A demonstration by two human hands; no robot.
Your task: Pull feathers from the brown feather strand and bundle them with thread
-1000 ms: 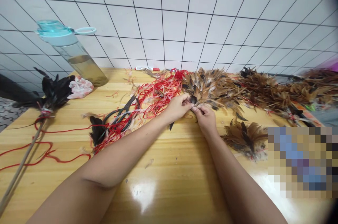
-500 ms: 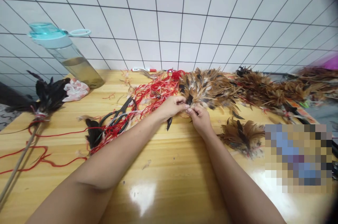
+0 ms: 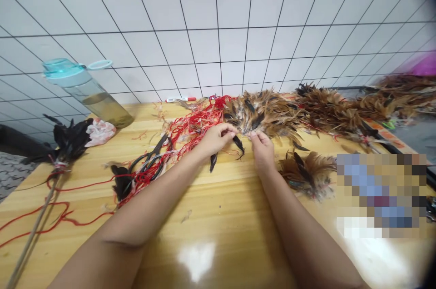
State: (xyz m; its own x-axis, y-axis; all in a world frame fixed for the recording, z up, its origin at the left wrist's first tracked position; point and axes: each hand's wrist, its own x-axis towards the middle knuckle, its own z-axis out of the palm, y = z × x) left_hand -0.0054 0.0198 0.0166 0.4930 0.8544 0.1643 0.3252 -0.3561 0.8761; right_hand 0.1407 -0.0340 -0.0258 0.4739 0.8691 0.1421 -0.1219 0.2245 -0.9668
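Observation:
In the middle of the table, my left hand [image 3: 220,138] is closed in a pinch, its fingertips at the upper end of a black feather [image 3: 239,145] that points down to the right. My right hand [image 3: 263,147] is a short gap away, thumb and forefinger pressed together at the near edge of a pile of brown feathers [image 3: 272,109]; anything between them is too small to name. Another black feather [image 3: 213,162] lies below my left wrist. Beside my left forearm are tangled red strings [image 3: 197,123] and black-handled scissors [image 3: 150,157].
A feather-topped stick [image 3: 37,234] lies at the left, near a tilted-looking water bottle [image 3: 105,102] and crumpled tissue [image 3: 101,132]. A marker [image 3: 180,99] lies by the tiled wall. Brown feather bundles [image 3: 330,109] extend rightward; a smaller feather bunch [image 3: 308,173] is near my right forearm.
My hands have drawn apart, where before their fingertips met around a black feather. That feather now points downward by my left fingertips. The camera view has tilted up slightly.

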